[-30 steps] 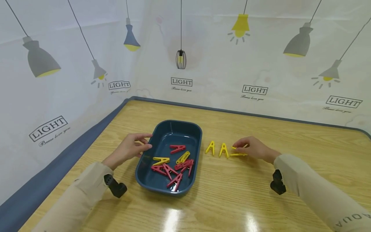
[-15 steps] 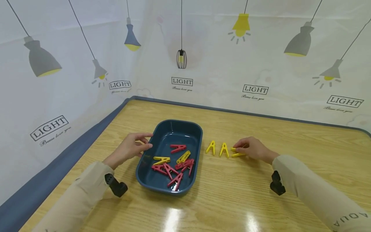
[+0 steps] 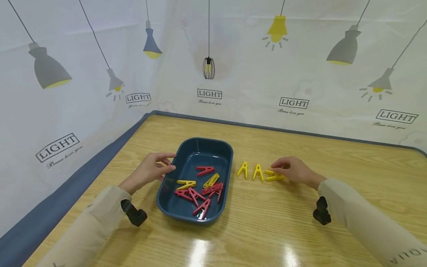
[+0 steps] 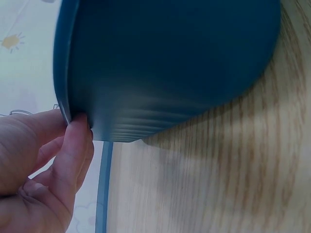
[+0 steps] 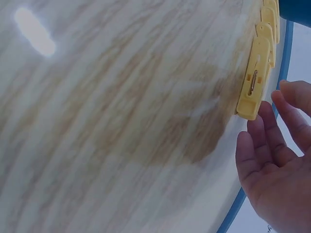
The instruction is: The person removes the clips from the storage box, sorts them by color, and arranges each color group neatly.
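My left hand (image 3: 150, 170) pinches the left rim of a dark blue plastic tub (image 3: 230, 159); in the left wrist view, the fingers (image 4: 73, 150) meet its edge. Inside lie several red clothespins (image 3: 205, 170) and two yellow ones. To the right of the tub, two yellow clothespins (image 3: 258, 172) stand on the table like a letter A. A third yellow clothespin (image 3: 274, 178) is turned with its ends to the side. My right hand (image 3: 295, 171) is beside it, fingers loosely bent; the right wrist view shows the fingertips close to the clothespin (image 5: 254, 80), not wrapped round it.
The wooden table (image 3: 260, 222) has a dark blue edging (image 3: 283, 130) along its back and left. A white curtain (image 3: 243, 74) printed with lamps hangs behind it. Black cameras (image 3: 133, 213) are strapped to both wrists.
The third yellow clothespin has turned slightly beside the other two. My right hand has loosened from it and drawn a little to the right. The left hand stays on the tub's rim.
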The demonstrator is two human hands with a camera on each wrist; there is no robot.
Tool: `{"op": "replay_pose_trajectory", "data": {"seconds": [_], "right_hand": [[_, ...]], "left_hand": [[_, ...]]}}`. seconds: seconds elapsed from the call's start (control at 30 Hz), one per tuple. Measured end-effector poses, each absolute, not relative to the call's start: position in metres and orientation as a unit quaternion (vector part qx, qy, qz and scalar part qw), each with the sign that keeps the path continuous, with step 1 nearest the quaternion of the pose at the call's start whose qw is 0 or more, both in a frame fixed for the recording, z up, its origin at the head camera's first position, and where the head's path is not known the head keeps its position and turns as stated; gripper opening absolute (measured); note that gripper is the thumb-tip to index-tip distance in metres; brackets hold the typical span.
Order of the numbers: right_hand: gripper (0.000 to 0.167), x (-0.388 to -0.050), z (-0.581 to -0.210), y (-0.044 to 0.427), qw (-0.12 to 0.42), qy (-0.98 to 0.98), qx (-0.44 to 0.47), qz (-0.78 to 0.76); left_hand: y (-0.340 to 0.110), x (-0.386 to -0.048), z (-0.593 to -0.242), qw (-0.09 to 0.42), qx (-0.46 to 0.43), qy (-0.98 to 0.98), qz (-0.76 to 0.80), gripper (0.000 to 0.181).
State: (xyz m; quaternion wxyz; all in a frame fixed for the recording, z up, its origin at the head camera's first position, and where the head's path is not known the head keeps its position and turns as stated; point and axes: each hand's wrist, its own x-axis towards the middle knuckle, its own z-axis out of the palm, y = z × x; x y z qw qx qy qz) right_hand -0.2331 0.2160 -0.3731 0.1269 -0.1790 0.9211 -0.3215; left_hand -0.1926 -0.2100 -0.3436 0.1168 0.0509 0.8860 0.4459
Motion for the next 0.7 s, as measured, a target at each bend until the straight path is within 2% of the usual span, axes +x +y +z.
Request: {"op": "replay_pose_trajectory", "data": {"seconds": [0.43,0.7], "right_hand": [[0.027,-0.217,-0.379,0.226,0.114,0.907,-0.163,-0.37],[0.024,-0.214,-0.383,0.226,0.103,0.908,-0.152,-0.377]], "left_hand": [[-0.21,-0.192,-0.343,0.117,0.051,0.885,0.447,0.047],[-0.211,-0.192,-0.345,0.116,0.053,0.882,0.453,0.047]]}}
